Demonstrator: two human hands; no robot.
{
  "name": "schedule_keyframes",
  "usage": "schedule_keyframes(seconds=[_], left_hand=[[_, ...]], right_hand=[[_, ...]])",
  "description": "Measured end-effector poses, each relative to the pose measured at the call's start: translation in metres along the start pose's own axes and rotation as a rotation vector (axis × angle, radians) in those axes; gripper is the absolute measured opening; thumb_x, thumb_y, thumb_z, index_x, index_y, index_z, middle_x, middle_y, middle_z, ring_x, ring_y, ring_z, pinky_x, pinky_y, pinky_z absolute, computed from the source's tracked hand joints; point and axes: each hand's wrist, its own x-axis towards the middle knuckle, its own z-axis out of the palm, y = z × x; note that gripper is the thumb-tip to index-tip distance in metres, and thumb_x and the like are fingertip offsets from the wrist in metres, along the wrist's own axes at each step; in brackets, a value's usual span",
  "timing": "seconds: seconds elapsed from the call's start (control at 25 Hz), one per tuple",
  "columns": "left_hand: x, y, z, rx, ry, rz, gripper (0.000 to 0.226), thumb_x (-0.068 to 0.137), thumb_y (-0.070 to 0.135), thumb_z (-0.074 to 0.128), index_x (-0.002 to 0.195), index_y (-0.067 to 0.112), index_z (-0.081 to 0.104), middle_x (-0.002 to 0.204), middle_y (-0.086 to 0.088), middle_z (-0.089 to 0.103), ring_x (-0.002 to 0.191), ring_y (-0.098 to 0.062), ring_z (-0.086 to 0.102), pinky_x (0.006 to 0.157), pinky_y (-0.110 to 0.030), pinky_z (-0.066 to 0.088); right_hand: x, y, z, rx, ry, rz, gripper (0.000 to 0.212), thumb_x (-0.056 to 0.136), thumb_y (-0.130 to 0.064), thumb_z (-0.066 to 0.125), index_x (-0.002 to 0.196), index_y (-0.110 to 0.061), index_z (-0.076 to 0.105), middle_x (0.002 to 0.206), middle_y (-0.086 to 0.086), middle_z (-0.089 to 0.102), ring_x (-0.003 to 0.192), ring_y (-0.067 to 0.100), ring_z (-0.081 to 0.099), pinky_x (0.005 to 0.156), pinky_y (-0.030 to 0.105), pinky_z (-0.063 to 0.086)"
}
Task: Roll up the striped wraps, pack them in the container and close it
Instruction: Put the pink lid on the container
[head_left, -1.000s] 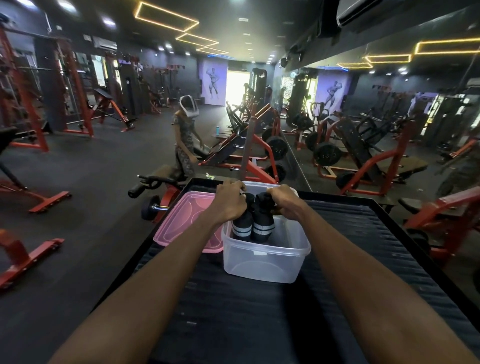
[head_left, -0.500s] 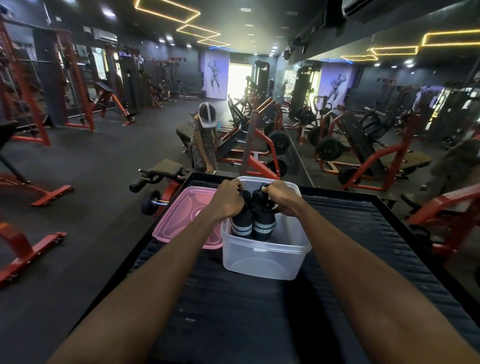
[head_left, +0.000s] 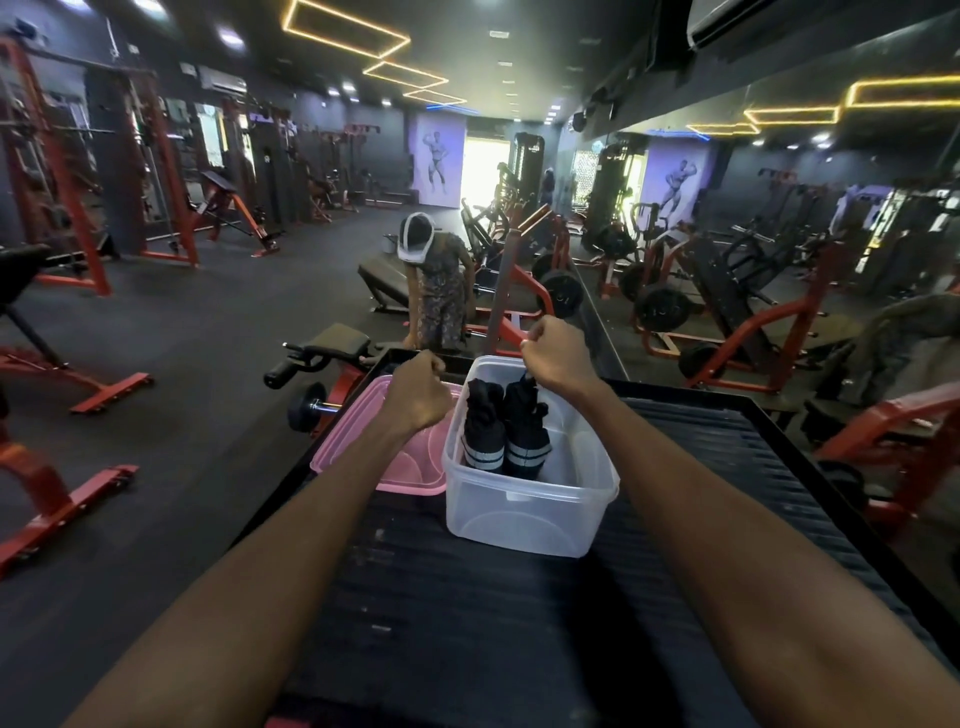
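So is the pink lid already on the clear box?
No, the pink lid lies on the black surface beside the clear box, whose top is open with the two rolled striped wraps standing inside.

open-topped container, wraps filling its left half, right half free, lid touching left wall

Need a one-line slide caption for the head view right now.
Two rolled wraps stand in the open container; pink lid beside it, both hands above.
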Motion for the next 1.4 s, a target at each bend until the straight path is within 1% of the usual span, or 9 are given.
schedule_keyframes(seconds=[0.12, 0.28, 0.4, 0.68, 0.84, 0.92, 1.2, 1.32, 1.4], left_hand=[[-0.010, -0.021, -0.004, 0.206, -0.165, 0.003, 0.019, 0.089, 0.005, 0.054, 0.103, 0.000, 0.066, 0.109, -0.012, 0.069, 0.100, -0.028, 0.062, 0.086, -0.036, 0.050], [-0.030, -0.036, -0.006, 0.387, -0.566, 0.062, 0.030, 0.081, 0.025, 0.065, 0.106, 0.011, 0.073, 0.110, -0.005, 0.071, 0.096, -0.022, 0.062, 0.087, -0.034, 0.053], [-0.047, -0.041, -0.005, 0.348, -0.611, 0.089, 0.029, 0.078, 0.043, 0.068, 0.100, 0.024, 0.068, 0.104, 0.001, 0.065, 0.092, -0.019, 0.060, 0.083, -0.036, 0.051], [-0.067, -0.044, -0.005, 0.264, -0.487, 0.193, 0.005, 0.091, 0.018, 0.060, 0.093, 0.014, 0.063, 0.097, -0.004, 0.063, 0.083, -0.018, 0.059, 0.072, -0.030, 0.048], [-0.058, -0.026, -0.032, 0.180, -0.347, 0.346, 0.008, 0.081, 0.013, 0.059, 0.074, 0.017, 0.058, 0.080, -0.002, 0.061, 0.081, -0.027, 0.060, 0.069, -0.036, 0.049], [-0.050, -0.015, -0.045, 0.219, -0.179, 0.418, 0.004, 0.080, 0.012, 0.058, 0.077, 0.010, 0.058, 0.087, -0.012, 0.066, 0.083, -0.032, 0.061, 0.071, -0.041, 0.049], [-0.032, 0.026, -0.089, -0.122, 0.509, 0.066, 0.027, 0.097, 0.017, 0.045, 0.111, -0.006, 0.045, 0.104, -0.028, 0.060, 0.093, -0.041, 0.059, 0.067, -0.035, 0.030], [-0.042, 0.061, -0.103, -0.341, 0.675, 0.044, 0.018, 0.098, 0.016, 0.045, 0.106, 0.000, 0.044, 0.094, -0.021, 0.058, 0.080, -0.030, 0.051, 0.062, -0.028, 0.022], [-0.046, 0.083, -0.108, -0.511, 0.724, 0.006, 0.012, 0.098, 0.016, 0.046, 0.100, 0.007, 0.039, 0.093, -0.016, 0.057, 0.081, -0.028, 0.052, 0.060, -0.026, 0.021]], right_hand=[[-0.005, -0.027, 0.007, -0.073, 0.002, -0.174, 0.017, 0.086, -0.005, 0.055, 0.083, -0.007, 0.071, 0.085, 0.010, 0.071, 0.084, 0.027, 0.066, 0.077, 0.040, 0.054], [-0.025, -0.064, 0.029, -0.134, -0.211, -0.370, 0.019, 0.086, -0.008, 0.057, 0.089, -0.004, 0.075, 0.094, 0.016, 0.074, 0.087, 0.032, 0.068, 0.079, 0.040, 0.056], [-0.039, -0.077, 0.049, -0.216, -0.333, -0.414, 0.019, 0.084, -0.009, 0.059, 0.093, -0.007, 0.076, 0.097, 0.018, 0.074, 0.089, 0.033, 0.069, 0.081, 0.046, 0.058], [-0.060, -0.071, 0.060, -0.165, -0.341, -0.426, 0.023, 0.087, -0.009, 0.058, 0.100, -0.005, 0.076, 0.101, 0.015, 0.073, 0.090, 0.030, 0.067, 0.083, 0.045, 0.057], [-0.066, -0.071, 0.052, -0.034, -0.199, -0.423, 0.022, 0.087, -0.006, 0.056, 0.093, -0.005, 0.077, 0.097, 0.013, 0.076, 0.091, 0.028, 0.069, 0.083, 0.044, 0.056], [-0.066, -0.071, 0.048, 0.068, -0.098, -0.379, 0.021, 0.085, -0.004, 0.057, 0.091, -0.008, 0.076, 0.096, 0.010, 0.076, 0.089, 0.024, 0.068, 0.081, 0.042, 0.056], [-0.061, -0.083, 0.028, 0.302, 0.027, -0.088, 0.020, 0.085, -0.002, 0.052, 0.077, -0.007, 0.070, 0.078, 0.004, 0.067, 0.077, 0.020, 0.060, 0.070, 0.031, 0.045], [-0.064, -0.084, 0.023, 0.350, -0.035, 0.078, 0.023, 0.079, -0.004, 0.050, 0.057, -0.009, 0.055, 0.058, 0.006, 0.051, 0.054, 0.020, 0.046, 0.051, 0.030, 0.032], [-0.065, -0.086, 0.022, 0.465, -0.025, 0.186, 0.013, 0.080, -0.008, 0.053, 0.068, -0.009, 0.058, 0.065, 0.004, 0.055, 0.057, 0.018, 0.048, 0.047, 0.027, 0.031]])
